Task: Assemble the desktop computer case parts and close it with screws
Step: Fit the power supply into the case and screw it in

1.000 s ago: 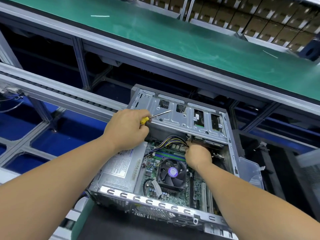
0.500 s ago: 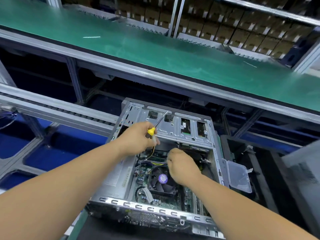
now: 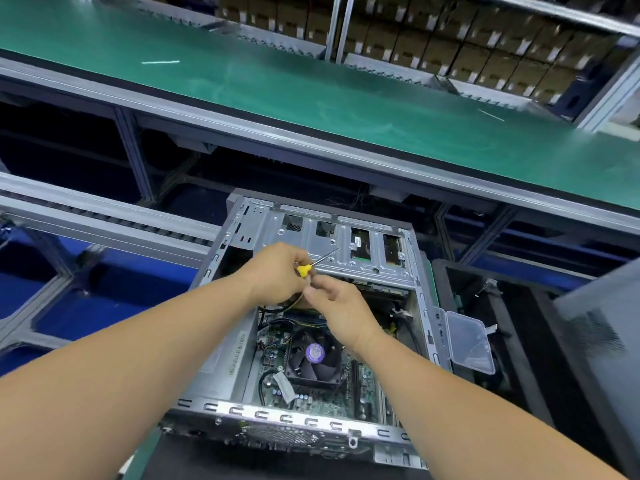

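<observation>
Green belt behind; R hand left case, now pinching L-gripped screwdriver.

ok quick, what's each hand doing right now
Left hand: grips the yellow-handled screwdriver.
Right hand: fingers curled at the screwdriver's handle; what it pinches cannot be told.

The open computer case lies in the foreground, its drive cage at the far end and the cooling fan inside on the motherboard. Both hands meet above the case interior, between cage and fan. A plastic box sits just right of the case; the conveyor belt runs behind.
</observation>
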